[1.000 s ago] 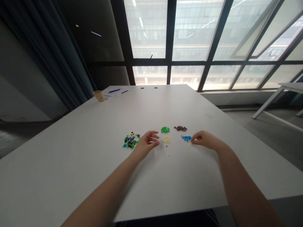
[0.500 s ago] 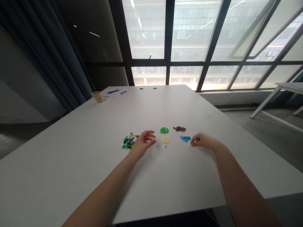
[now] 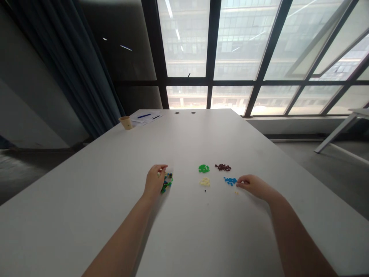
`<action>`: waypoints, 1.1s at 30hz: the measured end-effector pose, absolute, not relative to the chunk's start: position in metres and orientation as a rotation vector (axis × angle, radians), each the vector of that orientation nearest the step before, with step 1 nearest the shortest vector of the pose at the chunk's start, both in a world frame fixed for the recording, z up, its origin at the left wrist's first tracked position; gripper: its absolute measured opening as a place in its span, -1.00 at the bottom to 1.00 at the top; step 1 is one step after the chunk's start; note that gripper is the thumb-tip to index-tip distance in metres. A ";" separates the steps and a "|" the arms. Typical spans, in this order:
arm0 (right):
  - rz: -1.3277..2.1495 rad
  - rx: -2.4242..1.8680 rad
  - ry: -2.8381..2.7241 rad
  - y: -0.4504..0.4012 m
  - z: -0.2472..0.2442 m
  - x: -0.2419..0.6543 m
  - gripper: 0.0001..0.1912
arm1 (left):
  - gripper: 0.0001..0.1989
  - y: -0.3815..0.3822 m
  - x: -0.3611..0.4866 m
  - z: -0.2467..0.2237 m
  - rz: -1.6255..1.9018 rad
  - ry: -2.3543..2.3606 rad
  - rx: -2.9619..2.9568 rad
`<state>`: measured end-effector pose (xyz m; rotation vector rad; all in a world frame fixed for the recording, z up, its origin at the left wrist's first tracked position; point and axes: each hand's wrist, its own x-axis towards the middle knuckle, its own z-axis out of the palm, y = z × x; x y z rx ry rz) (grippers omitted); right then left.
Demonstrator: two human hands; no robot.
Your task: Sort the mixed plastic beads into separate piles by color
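Observation:
My left hand [image 3: 153,181] is at the mixed pile of small coloured pieces [image 3: 167,184], covering its left part. Its fingers are drawn together, and whatever is in them is too small to make out. At the right edge of the blue pile [image 3: 230,181], my right hand [image 3: 252,185] has thumb and fingertips pinched close to the blue pieces. What that pinch holds, if anything, I cannot tell. Just below its fingertips lie a few tiny yellow-orange pieces [image 3: 236,192].
Between the hands lie a green pile [image 3: 203,168], a pale yellow pile [image 3: 205,182] and a dark brown pile [image 3: 223,167]. One tiny black piece [image 3: 205,191] lies nearby. A paper cup [image 3: 126,122] and papers with a blue pen [image 3: 144,115] are at the far left of the white table [image 3: 184,231].
My left hand has moved left, from beside the pale yellow pile to the mixed pile, and its fingers have closed. My right hand has shifted from the yellow-orange pieces to the blue pile's edge.

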<state>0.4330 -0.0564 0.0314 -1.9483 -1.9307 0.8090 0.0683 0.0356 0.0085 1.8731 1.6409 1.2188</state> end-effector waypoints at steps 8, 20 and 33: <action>0.825 -1.928 -1.877 -0.059 0.032 0.428 -0.67 | -0.72 0.022 0.077 0.003 0.609 1.868 2.349; 0.774 -1.969 -1.840 -0.060 0.030 0.429 -0.62 | -0.75 0.018 0.089 0.007 0.584 1.936 2.403; 0.586 -1.909 -1.760 -0.058 0.029 0.418 -0.62 | -0.88 0.008 0.109 0.008 0.978 1.517 1.879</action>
